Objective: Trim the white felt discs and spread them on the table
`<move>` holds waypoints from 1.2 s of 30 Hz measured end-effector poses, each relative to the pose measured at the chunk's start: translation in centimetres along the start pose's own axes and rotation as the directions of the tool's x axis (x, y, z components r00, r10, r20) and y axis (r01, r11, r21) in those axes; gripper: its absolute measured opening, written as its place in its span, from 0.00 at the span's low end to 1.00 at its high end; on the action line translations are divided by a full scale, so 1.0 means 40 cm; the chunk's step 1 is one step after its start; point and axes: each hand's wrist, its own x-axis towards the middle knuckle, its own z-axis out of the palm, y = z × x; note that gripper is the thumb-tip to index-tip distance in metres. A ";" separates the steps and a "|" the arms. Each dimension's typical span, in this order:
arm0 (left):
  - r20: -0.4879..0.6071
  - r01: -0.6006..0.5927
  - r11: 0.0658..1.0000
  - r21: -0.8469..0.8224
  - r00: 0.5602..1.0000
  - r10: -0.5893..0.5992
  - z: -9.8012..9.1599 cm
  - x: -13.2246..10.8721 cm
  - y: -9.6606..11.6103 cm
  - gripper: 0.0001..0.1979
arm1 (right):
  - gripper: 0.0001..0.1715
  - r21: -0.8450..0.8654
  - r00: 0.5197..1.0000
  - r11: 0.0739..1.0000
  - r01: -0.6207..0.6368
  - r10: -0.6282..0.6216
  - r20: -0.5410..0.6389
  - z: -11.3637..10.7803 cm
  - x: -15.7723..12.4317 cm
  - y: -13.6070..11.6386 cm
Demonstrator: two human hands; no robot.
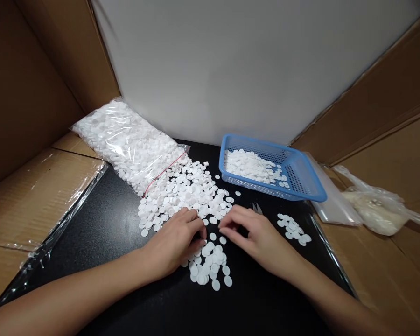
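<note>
My left hand (177,240) is curled at the left side of a small heap of flat white round discs (215,261). Its thumb and index fingertips are close together, and whatever may be between them is hidden. My right hand (254,233) is just across from it, thumb and index finger brought together in a pinch; I cannot make out anything held there. A few loose discs lie between the hands. Beyond them spreads a larger pile of the same discs (189,189), spilling from the mouth of a clear zip bag (122,137) with a red seal line.
A blue perforated basket (273,187) holding more discs stands at the back right. Metal tips (257,208) show behind my right hand. A small disc group (294,229) lies to the right. An empty-looking plastic bag (336,203) and a knotted bag (378,214) rest on cardboard.
</note>
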 end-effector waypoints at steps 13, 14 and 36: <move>-0.090 0.003 0.992 -0.127 0.996 -0.014 -0.058 -0.027 -0.052 0.10 | 0.07 -0.244 0.961 0.954 0.174 -0.218 -0.168 0.050 0.019 0.045; -0.096 0.035 0.990 -0.139 0.994 -0.049 -0.062 -0.026 -0.055 0.10 | 0.08 -0.244 0.958 0.953 0.181 -0.227 -0.174 0.049 0.018 0.044; 0.050 0.008 0.983 -0.186 0.999 0.001 -0.039 -0.050 -0.032 0.13 | 0.13 -0.006 0.993 0.999 0.042 -0.042 -0.108 0.073 0.007 0.019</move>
